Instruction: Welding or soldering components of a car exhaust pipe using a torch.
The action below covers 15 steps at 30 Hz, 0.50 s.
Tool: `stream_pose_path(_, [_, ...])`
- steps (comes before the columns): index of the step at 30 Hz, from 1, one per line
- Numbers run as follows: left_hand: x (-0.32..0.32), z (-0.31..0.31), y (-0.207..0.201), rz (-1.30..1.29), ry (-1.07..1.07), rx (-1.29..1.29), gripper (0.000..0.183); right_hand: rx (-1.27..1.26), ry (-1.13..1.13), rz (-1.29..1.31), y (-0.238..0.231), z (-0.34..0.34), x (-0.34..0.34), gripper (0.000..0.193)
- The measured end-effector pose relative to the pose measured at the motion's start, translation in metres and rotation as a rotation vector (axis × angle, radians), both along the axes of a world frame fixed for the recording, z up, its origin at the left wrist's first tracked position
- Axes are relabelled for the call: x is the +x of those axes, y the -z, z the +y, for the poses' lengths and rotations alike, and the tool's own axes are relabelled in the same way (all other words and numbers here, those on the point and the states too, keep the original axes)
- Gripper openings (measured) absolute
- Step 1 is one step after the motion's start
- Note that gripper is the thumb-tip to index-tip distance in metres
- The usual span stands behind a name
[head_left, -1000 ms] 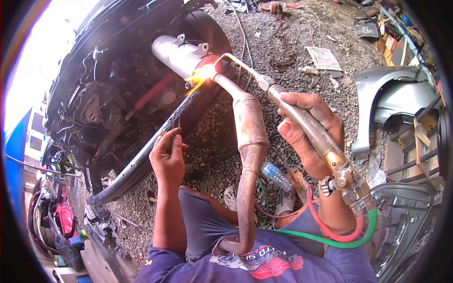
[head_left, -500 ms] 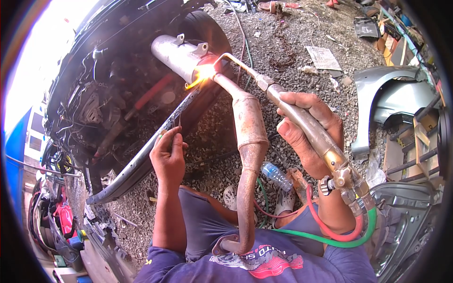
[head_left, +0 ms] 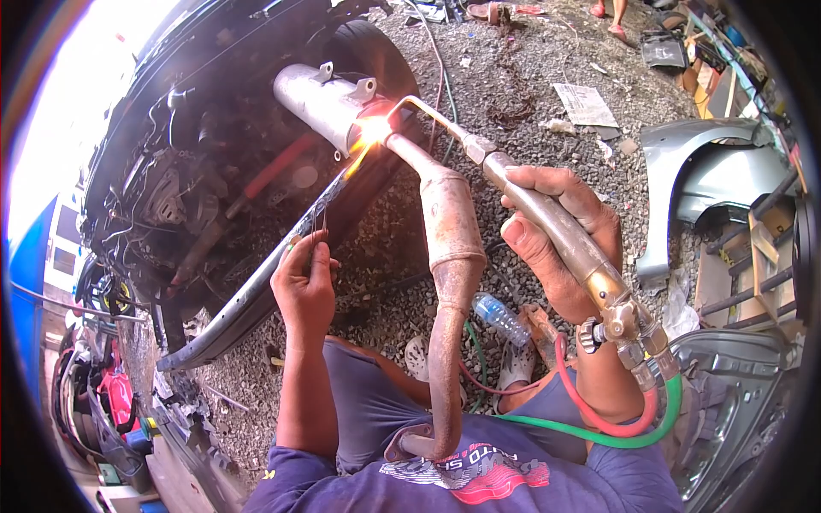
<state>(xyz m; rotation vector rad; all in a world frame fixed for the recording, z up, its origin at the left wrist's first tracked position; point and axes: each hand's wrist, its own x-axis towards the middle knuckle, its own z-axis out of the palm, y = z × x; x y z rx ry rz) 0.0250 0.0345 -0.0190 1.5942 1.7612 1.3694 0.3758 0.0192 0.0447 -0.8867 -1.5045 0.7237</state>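
My right hand is closed round the brass-and-steel handle of a gas welding torch. The torch's bent tip points at the joint between a silver muffler and a rusty exhaust pipe. A bright flame glows there, with a yellow tongue trailing down and left. My left hand pinches a thin metal rod that rises toward the flame; its far end is lost in the glare. The pipe runs down from the joint, with its flanged lower end resting on my lap.
Red and green hoses loop from the torch across my lap. To the left is a stripped car body with a long dark bar. A water bottle lies on gravel; a silver fender stands right.
The flame's yellow tongue has swung from pointing left to pointing down-left. A person's feet have come into view at the upper right. Both my hands stay almost still.
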Motion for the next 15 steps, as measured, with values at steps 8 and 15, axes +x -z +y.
stream_pose_path(8, [0.0017,-0.0003,0.0004,-0.002,0.013,0.015,0.022,-0.002,0.002,-0.014,0.0004,-0.0004,0.0005,0.041])
stream_pose_path(15, [0.0013,0.0005,0.0022,0.003,0.003,0.022,0.021,0.007,0.006,-0.011,0.0008,-0.0004,0.0001,0.042])
